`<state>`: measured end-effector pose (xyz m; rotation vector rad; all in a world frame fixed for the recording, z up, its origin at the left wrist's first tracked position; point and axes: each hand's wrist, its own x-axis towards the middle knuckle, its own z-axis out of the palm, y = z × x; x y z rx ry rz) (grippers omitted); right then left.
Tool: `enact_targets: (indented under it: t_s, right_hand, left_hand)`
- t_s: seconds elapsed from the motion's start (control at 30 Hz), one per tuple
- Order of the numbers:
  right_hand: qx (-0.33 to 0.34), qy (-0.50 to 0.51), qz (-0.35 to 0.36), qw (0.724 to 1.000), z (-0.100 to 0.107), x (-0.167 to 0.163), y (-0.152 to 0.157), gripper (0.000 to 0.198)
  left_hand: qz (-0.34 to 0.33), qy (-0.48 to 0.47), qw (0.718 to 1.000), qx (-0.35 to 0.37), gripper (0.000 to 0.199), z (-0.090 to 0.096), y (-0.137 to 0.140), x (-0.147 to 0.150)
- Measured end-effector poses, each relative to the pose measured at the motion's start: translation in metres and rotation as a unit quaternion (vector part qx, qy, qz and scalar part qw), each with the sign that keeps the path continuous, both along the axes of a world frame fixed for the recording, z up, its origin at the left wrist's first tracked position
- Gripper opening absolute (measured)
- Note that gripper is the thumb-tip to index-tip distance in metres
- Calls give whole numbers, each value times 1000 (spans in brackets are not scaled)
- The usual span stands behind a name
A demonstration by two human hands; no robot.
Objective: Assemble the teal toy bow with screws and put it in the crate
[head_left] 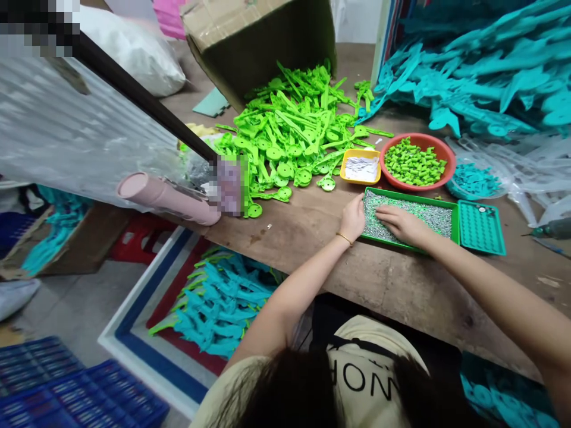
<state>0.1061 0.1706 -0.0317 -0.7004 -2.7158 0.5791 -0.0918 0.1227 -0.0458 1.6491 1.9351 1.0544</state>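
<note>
A shallow green tray (455, 223) filled with small silvery metal pieces (435, 219), perhaps screws, lies on the wooden table. My left hand (353, 219) grips the tray's left edge. Over the metal pieces my right hand (404, 226) reaches in from the right, fingers stretched out and touching the pile. A teal-green plate with rows of holes (482, 227) sits against the tray's right side. Behind the tray stand a yellow dish (345, 172) of thin pale pieces and a red bowl (414, 188) of small lime-green parts.
Lime-green plastic parts (294, 131) spill from a cardboard box (254, 24). Teal parts (482, 71) are heaped at the back right. A pink cylinder (167, 197) lies on the left, a power screwdriver (555, 229) at the right edge. Below is a crate (147, 303) of teal parts.
</note>
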Motion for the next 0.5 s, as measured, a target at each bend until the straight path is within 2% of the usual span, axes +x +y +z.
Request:
enact_targets:
  t_s: [0.1,0.17,0.23,0.3,0.4,0.43,0.5]
  right_hand:
    - [44,-52,-48,997,5,61,-4,40]
    - [62,-77,-101,990,4,78,-3,45]
    - [45,-89,-140,985,1,65,-1,56]
    - [14,-90,-142,986,-1,30,0,62]
    - [-33,-63,-74,995,0,-21,-4,56]
    - [-51,-52,-42,996,1,-28,-7,53]
    - [-76,-41,8,996,5,-20,-14,47]
  left_hand:
    - [34,24,999,-24,31,4,14,-29]
    - [28,42,998,-40,19,6,27,-46]
    - [14,59,997,-56,7,5,37,-53]
    - [8,75,995,-63,2,3,43,-53]
    - [8,93,994,-64,8,2,42,-48]
    - [8,98,993,-65,9,2,41,-47]
    - [9,105,992,-72,8,4,38,-45]
